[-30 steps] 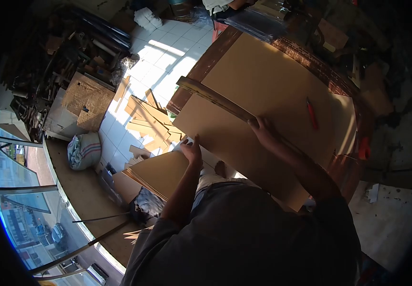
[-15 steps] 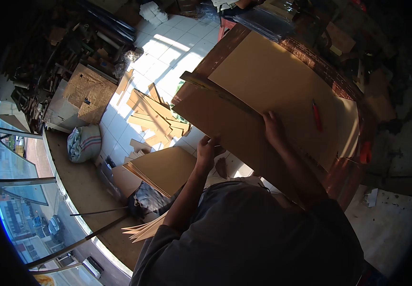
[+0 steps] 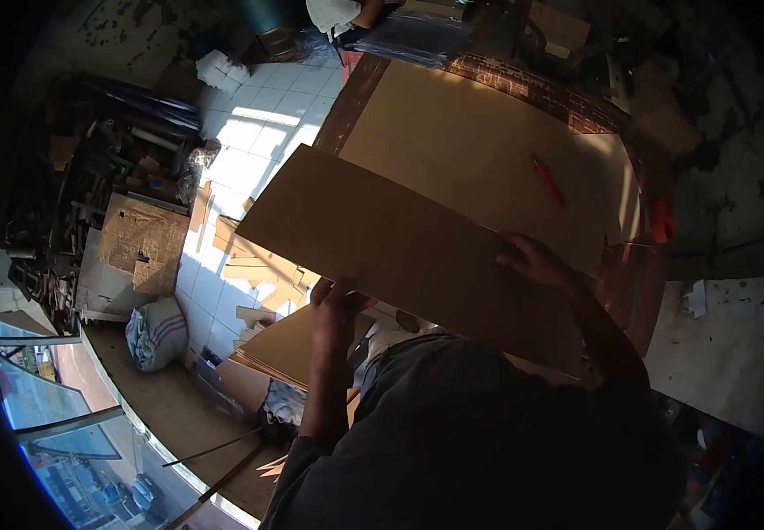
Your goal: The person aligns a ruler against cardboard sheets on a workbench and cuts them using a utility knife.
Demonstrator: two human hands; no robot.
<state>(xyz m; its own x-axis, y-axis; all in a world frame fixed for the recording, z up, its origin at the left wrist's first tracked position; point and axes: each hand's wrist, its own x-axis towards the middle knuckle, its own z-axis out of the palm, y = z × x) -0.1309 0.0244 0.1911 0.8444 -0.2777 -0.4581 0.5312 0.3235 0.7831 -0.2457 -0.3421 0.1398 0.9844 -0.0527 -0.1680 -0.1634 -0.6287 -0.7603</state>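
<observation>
A long brown cardboard sheet (image 3: 399,234) slants across the table in front of me, its left end sticking out over the floor. My left hand (image 3: 336,305) grips the near edge, thumb and fingers closed on it. At the far edge, toward the right end, my right hand (image 3: 532,261) has bent fingers holding the same sheet. Beyond it a larger, lighter cardboard sheet (image 3: 452,132) lies flat on the reddish-brown worktable (image 3: 346,102). A red cutter knife (image 3: 549,183) rests on that larger sheet, apart from my right hand.
Cardboard offcuts (image 3: 262,269) litter the tiled floor at left, near a stack of cut sheets (image 3: 289,349). A stuffed sack (image 3: 156,333) sits by the window. Red tape (image 3: 662,222) is at the table's right edge. Another person (image 3: 336,16) is at the far side.
The held cardboard sheet has turned and shifted left, with my left hand moving along with it. My right hand has moved slightly right and down. A dark strip along its far edge no longer shows.
</observation>
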